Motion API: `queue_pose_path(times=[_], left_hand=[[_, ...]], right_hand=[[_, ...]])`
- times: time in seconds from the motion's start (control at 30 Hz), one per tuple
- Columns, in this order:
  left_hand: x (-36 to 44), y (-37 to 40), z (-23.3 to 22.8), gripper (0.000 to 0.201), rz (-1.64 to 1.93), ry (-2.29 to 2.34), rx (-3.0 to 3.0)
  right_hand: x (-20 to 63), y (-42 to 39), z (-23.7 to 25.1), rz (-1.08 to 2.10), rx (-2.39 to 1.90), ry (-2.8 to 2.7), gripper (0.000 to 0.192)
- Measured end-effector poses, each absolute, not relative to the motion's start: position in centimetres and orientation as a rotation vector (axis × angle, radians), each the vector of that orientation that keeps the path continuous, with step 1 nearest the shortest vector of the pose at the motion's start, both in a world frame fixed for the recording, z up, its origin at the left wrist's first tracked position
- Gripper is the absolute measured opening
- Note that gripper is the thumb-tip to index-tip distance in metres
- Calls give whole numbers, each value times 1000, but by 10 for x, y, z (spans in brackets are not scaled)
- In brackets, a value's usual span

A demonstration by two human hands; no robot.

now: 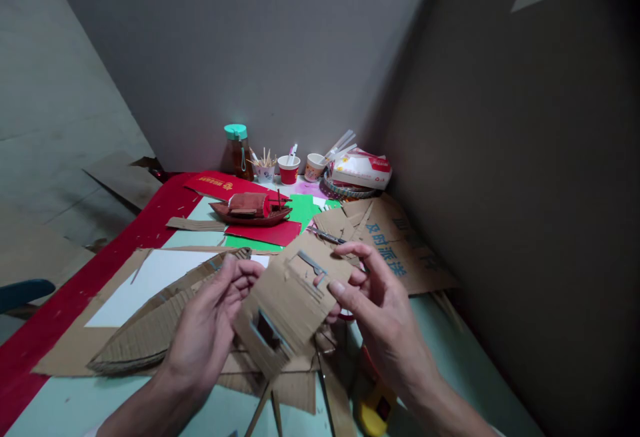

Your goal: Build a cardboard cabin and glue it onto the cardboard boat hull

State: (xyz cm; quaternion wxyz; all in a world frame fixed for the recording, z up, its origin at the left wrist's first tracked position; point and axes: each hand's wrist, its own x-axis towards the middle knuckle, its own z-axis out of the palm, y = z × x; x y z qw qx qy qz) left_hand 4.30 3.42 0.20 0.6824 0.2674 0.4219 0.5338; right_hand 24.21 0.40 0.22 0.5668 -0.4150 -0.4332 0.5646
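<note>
My right hand grips a flat cardboard piece by its right edge, thumb on the near face and fingers curled around the side. The piece is held tilted in the air, with a dark cut-out near its lower end and a grey-edged, partly cut shape near its upper end. My left hand is beside its left edge, fingers loosely bent and seeming to touch it; the thumb is off the card. Behind the left hand lies a cardboard boat hull on a white sheet.
A small brown model boat stands farther back, near a utility knife. Along the wall are a bottle, several paper cups and a tissue pack. A yellow tape measure and cardboard strips lie in front.
</note>
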Motion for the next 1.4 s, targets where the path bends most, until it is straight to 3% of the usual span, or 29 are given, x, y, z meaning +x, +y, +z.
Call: queue_pose_path(times=[0.2,0.37,0.63,0.93,1.17,1.4], left_hand=[[48,26,1,26,1280,904,614],[61,9,2,28,1103,819,757],[55,10,2,19,1121,985,760],[52,8,12,13,1043,926,778],[54,8,11,24,995,837,738],[56,9,7,27,996,843,737]], right_hand=[[236,6,0,1162,-1029,-954,48],[224,0,-1,1103,-1054,-1037,34],[228,-7,6,1142,-1008,-1281,7],[233,0,3,1319,-995,-1047,30],[234,-5,11,1414,-1028,-1203,20],[234,-4,11,1506,-1003,-1217,22]])
